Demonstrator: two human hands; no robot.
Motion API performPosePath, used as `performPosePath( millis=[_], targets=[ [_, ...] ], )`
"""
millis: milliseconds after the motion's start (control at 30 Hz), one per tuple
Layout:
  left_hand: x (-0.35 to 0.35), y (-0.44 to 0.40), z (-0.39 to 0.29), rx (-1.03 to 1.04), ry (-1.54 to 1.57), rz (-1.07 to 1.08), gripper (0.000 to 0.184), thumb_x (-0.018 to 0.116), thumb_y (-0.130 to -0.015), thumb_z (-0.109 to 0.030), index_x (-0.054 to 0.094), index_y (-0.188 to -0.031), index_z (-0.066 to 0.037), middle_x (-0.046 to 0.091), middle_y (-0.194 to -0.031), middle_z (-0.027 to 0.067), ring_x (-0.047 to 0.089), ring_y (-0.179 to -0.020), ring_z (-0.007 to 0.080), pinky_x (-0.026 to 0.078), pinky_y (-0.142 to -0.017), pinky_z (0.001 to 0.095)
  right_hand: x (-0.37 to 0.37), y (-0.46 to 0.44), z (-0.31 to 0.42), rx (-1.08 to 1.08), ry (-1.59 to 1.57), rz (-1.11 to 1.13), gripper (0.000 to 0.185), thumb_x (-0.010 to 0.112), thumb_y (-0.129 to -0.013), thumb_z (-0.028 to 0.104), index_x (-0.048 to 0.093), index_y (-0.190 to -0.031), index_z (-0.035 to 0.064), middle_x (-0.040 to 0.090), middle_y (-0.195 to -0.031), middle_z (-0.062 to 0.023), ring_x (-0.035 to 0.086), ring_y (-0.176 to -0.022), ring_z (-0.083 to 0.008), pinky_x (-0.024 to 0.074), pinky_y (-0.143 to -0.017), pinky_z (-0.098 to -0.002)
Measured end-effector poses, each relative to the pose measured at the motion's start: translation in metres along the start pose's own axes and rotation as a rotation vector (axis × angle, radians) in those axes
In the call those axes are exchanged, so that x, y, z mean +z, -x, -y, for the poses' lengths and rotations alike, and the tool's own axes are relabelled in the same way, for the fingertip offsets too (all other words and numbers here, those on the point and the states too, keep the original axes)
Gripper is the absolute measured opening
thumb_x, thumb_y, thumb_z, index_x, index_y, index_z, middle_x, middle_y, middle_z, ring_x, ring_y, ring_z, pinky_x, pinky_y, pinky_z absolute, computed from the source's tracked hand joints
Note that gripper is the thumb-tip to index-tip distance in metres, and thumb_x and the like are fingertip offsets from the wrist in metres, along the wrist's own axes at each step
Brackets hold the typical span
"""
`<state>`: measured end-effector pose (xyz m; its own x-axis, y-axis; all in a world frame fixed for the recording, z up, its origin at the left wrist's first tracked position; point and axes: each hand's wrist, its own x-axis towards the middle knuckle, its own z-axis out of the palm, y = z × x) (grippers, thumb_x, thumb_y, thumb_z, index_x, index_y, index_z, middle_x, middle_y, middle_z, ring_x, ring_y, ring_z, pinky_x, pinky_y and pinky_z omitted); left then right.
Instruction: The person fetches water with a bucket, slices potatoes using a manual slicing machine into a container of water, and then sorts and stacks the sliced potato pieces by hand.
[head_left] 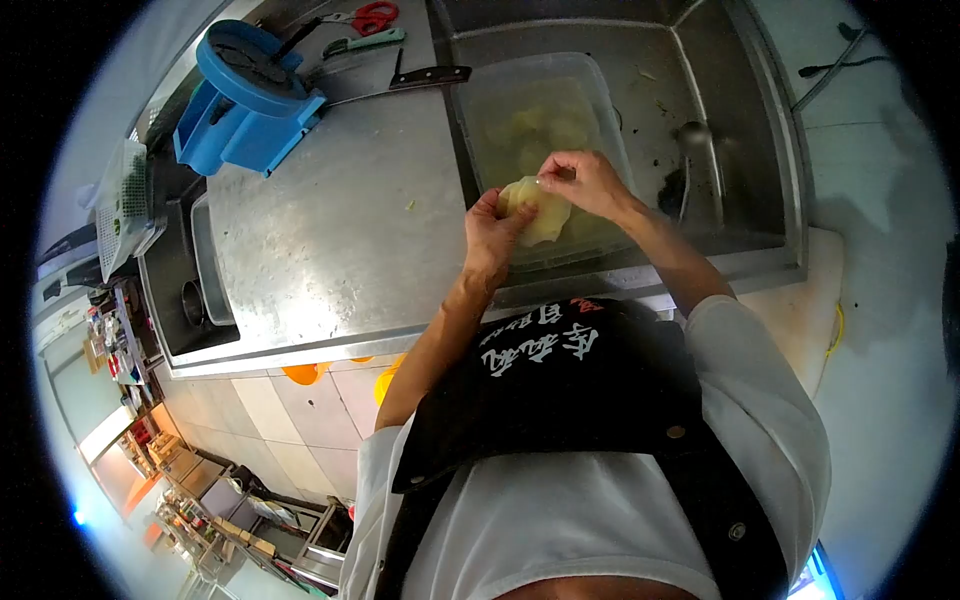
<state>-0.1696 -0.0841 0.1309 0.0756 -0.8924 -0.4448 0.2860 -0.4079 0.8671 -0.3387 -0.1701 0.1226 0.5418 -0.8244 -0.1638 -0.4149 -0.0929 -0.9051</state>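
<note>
My left hand (493,232) grips a pale yellow, flat, roundish piece (538,215) by its left side, the thumb lying on its face. At the top edge of that piece is my right hand (585,183), its thumb and fingers pinched together; what it pinches is too small to make out. Both hands are over the near part of a translucent plastic tub (612,110), which stands in the metal sink. Inside the tub lie more pale yellow pieces (545,128), partly under liquid.
A steel worktop (335,220) lies to the left. On it stand a blue slicer-like device (245,100), a black-handled knife (432,77), a green-handled tool (365,42) and red-handled scissors (375,17). The sink (745,190) extends right, with a dark object near its drain.
</note>
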Motion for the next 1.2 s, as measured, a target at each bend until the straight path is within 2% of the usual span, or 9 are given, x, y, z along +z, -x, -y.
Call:
performPosePath(
  millis=[167,267,367,533,833,933,1033,1133,1200],
  targets=[
    [-0.004,0.0,-0.001,-0.084,0.172,-0.05,0.022,0.069,-0.081,-0.015,0.059,-0.093,0.0,0.063,-0.084,0.0054,0.059,-0.069,0.012,0.051,-0.061,0.0258,-0.005,-0.004,-0.001,0.203,-0.394,-0.088,0.025,0.062,-0.084,0.027,0.064,-0.09,0.0029,0.061,-0.074,-0.0007,0.056,-0.067,-0.01,0.0463,-0.062,-0.0268],
    [-0.003,-0.001,0.005,-0.085,0.235,-0.062,0.022,0.068,-0.081,-0.018,0.058,-0.092,-0.001,0.063,-0.083,0.0052,0.059,-0.068,0.0117,0.051,-0.059,0.0262,-0.015,0.004,0.016,0.298,-0.344,0.108,0.023,0.062,-0.084,0.025,0.062,-0.091,0.0032,0.059,-0.077,0.001,0.054,-0.07,-0.0066,0.0447,-0.061,-0.0211],
    [-0.003,0.0,0.004,-0.099,0.274,-0.038,0.022,0.067,-0.083,-0.02,0.058,-0.092,-0.002,0.062,-0.083,0.0049,0.058,-0.069,0.0115,0.05,-0.06,0.0265,-0.011,0.006,0.004,0.18,-0.334,0.047,0.024,0.062,-0.085,0.026,0.062,-0.093,0.0035,0.061,-0.082,0.0001,0.056,-0.072,-0.0076,0.0463,-0.06,-0.0222],
    [-0.014,-0.01,0.014,-0.143,0.474,-0.024,0.019,0.063,-0.086,-0.021,0.058,-0.097,-0.006,0.062,-0.089,0.0029,0.059,-0.079,0.013,0.049,-0.066,0.0286,-0.032,0.005,-0.006,0.343,-0.702,-0.222,0.025,0.065,-0.081,0.027,0.063,-0.095,0.006,0.062,-0.085,-0.0034,0.057,-0.074,-0.0117,0.0463,-0.06,-0.0254],
    [-0.005,-0.002,-0.002,-0.181,0.477,0.092,0.024,0.059,-0.087,-0.012,0.054,-0.109,-0.005,0.06,-0.102,0.0053,0.06,-0.091,0.0199,0.051,-0.082,0.037,-0.003,0.012,0.0,0.12,-0.409,-0.025,0.013,0.064,-0.081,0.016,0.062,-0.088,0.0045,0.059,-0.08,0.0012,0.051,-0.076,-0.0068,0.0412,-0.069,-0.0227],
    [-0.002,-0.002,0.01,-0.105,0.225,0.033,0.024,0.061,-0.085,-0.01,0.055,-0.108,-0.004,0.06,-0.101,0.006,0.06,-0.091,0.0199,0.052,-0.081,0.036,0.016,0.015,0.004,0.102,-0.405,-0.017,0.008,0.062,-0.082,0.009,0.061,-0.086,0.0028,0.057,-0.079,0.0013,0.05,-0.074,-0.006,0.0406,-0.067,-0.0212],
    [-0.014,-0.007,0.027,-0.177,0.226,0.015,0.031,0.062,-0.084,-0.011,0.052,-0.113,-0.004,0.057,-0.11,0.0087,0.059,-0.095,0.0227,0.051,-0.081,0.0367,0.009,0.012,0.001,0.364,-0.845,-0.255,0.009,0.059,-0.083,0.005,0.062,-0.091,0.0028,0.059,-0.081,-0.0007,0.051,-0.072,-0.0075,0.0418,-0.064,-0.0224],
    [-0.018,-0.008,0.028,-0.239,0.405,0.004,0.024,0.063,-0.083,-0.01,0.056,-0.105,-0.005,0.061,-0.099,0.0058,0.059,-0.092,0.0204,0.049,-0.085,0.0385,-0.016,0.004,-0.035,0.18,-0.033,-0.071,0.013,0.057,-0.084,0.007,0.063,-0.096,0.0047,0.06,-0.083,-0.0013,0.052,-0.072,-0.0091,0.0432,-0.063,-0.0243],
    [-0.023,-0.012,0.031,-0.324,0.506,0.053,0.024,0.063,-0.083,-0.008,0.056,-0.106,-0.005,0.061,-0.101,0.0063,0.059,-0.094,0.0214,0.049,-0.085,0.0395,-0.014,0.009,-0.039,0.29,-0.159,-0.035,0.015,0.057,-0.085,0.011,0.063,-0.098,0.0059,0.06,-0.084,-0.0006,0.052,-0.072,-0.009,0.0437,-0.064,-0.025]
  ],
)
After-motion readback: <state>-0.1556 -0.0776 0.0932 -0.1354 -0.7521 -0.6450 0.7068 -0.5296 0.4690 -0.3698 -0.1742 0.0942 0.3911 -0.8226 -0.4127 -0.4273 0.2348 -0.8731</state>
